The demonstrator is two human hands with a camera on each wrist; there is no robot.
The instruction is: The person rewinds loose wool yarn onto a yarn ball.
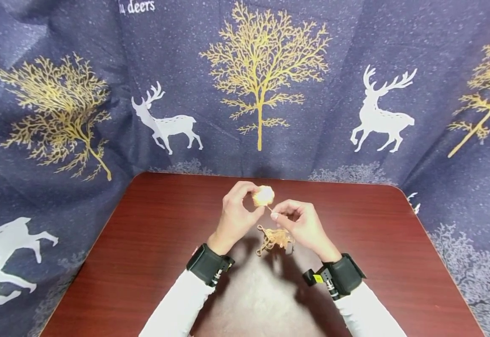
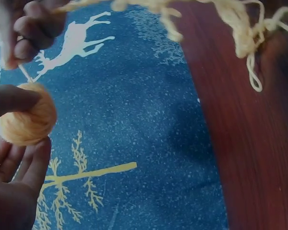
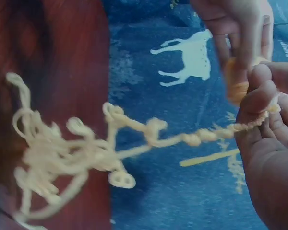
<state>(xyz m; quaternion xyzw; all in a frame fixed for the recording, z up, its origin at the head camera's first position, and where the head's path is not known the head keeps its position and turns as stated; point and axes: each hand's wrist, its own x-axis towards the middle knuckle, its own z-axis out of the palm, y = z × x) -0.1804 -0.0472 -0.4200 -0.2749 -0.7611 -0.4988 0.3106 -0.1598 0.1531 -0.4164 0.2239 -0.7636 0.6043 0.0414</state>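
A small ball of yellow yarn [image 2: 26, 122] is held in my left hand [image 1: 237, 213], with the thumb on one side and the fingers on the other. My right hand [image 1: 305, 224] pinches the strand of yarn [image 2: 25, 73] that runs taut from the ball, just to its right. From the right hand trails a twisted length of yarn [image 3: 206, 136], leading into a loose, knotted tangle of yarn [image 3: 57, 158]. In the head view this tangle [image 1: 273, 238] shows below and between the hands. Whether any of it touches the table cannot be told.
A reddish-brown wooden table [image 1: 156, 224] spreads beneath both arms, with a bright glare patch [image 1: 257, 299] near the front. Behind it hangs a dark blue cloth [image 1: 164, 56] printed with white deer and golden trees. Black camera bands [image 1: 211, 264] wrap both wrists.
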